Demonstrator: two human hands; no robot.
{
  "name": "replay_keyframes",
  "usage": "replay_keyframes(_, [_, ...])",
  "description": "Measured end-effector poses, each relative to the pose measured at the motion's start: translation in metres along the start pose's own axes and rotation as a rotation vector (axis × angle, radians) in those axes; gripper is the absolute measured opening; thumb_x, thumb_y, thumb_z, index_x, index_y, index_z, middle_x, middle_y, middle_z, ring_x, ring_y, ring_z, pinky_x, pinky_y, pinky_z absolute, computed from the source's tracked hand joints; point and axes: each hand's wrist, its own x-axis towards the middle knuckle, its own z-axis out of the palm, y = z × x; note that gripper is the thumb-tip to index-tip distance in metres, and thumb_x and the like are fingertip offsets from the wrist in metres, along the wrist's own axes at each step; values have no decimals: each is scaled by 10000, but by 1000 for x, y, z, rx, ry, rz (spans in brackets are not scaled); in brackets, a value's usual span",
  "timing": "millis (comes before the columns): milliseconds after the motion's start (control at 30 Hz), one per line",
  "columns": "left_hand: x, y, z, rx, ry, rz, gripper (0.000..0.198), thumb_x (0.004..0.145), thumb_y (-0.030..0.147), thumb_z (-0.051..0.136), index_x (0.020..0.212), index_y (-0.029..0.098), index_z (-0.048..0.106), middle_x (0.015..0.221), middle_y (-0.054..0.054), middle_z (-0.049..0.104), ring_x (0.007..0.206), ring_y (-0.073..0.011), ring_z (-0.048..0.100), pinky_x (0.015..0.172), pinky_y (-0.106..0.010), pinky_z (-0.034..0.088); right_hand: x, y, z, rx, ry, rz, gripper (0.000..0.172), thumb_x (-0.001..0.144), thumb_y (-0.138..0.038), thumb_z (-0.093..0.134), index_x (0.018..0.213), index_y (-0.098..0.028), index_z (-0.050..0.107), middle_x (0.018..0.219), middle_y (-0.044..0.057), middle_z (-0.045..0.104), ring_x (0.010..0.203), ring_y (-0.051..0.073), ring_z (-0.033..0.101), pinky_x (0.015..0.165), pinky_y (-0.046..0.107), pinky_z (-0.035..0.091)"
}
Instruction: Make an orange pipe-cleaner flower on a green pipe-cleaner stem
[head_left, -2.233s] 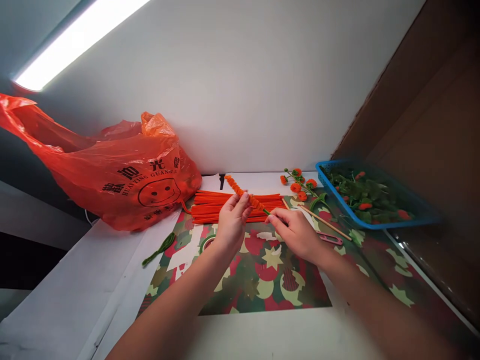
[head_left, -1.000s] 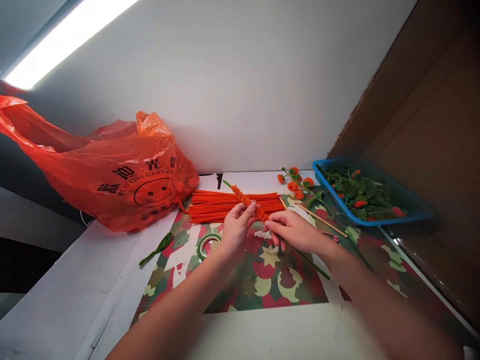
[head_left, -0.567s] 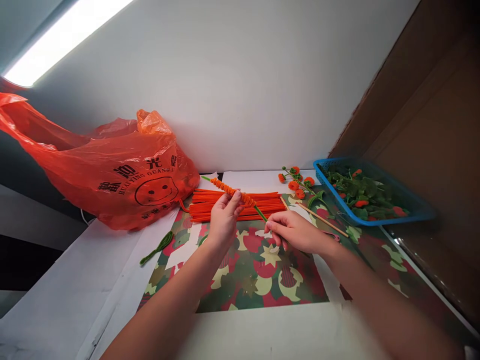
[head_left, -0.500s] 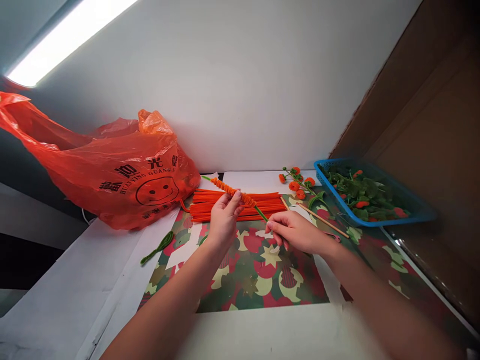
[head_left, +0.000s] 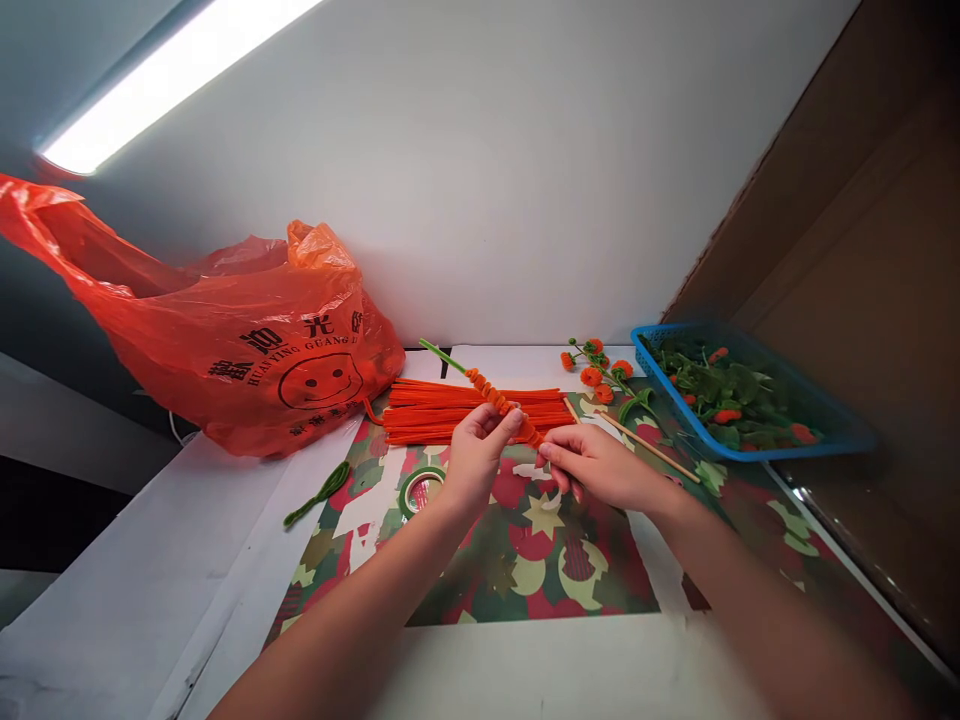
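Red-and-green patterned paper [head_left: 626,580] lies beneath; toward its twelve o'clock, my left hand [head_left: 478,455] pinches a fuzzy orange coil [head_left: 486,390] around a slim green stem [head_left: 442,356]; my right hand [head_left: 596,465] clamps the lower end; probably light, soft, crushable; best gripped by the stem.

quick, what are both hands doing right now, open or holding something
Left hand: closed, holding the orange-coiled green stem mid-coil.
Right hand: thumb and finger closed on it at the coil's lower end, other fingers loosely curled.
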Motion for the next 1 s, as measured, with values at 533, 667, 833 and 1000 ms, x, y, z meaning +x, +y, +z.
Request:
replay_keyframes(533, [-9, 6, -1, 238, -58, 177, 304, 708, 367, 741, 705, 166, 514, 674, 36, 528, 612, -79, 498, 597, -204, 409, 5, 8, 3, -82, -151, -20, 269, 920, -356, 418, 787, -174, 567, 785, 24, 646, 717, 147, 581, 674, 280, 449])
replay_keyframes(667, [-11, 15, 0, 278, -192, 131, 239, 739, 340, 701, 749, 160, 544, 700, 14, 549, 639, -98, 530, 618, -223, 435, 7, 6, -7, 9, 112, -129, 187, 860, -289, 520, 981, -190, 621, 1016, 50, 659, 939, 177, 606, 799, 305, 479])
replay_keyframes(833, [-19, 21, 4, 295, -476, -149, 167, 728, 286, 659, 762, 175, 538, 631, 39, 518, 482, -76, 486, 462, -200, 363, 8, 3, -16, 193, 419, -318, 255, 830, -343, 607, 1044, -206, 611, 1036, 56, 655, 971, 175, 611, 846, 317, 502])
replay_keyframes(1000, [-26, 21, 5, 308, -567, -213, 193, 765, 240, 585, 951, 189, 572, 751, 9, 573, 476, -61, 444, 449, -197, 353, 7, 1, -17, 243, 369, -351, 287, 822, -389, 628, 1041, -203, 627, 1003, 54, 673, 947, 171, 623, 835, 312, 514])
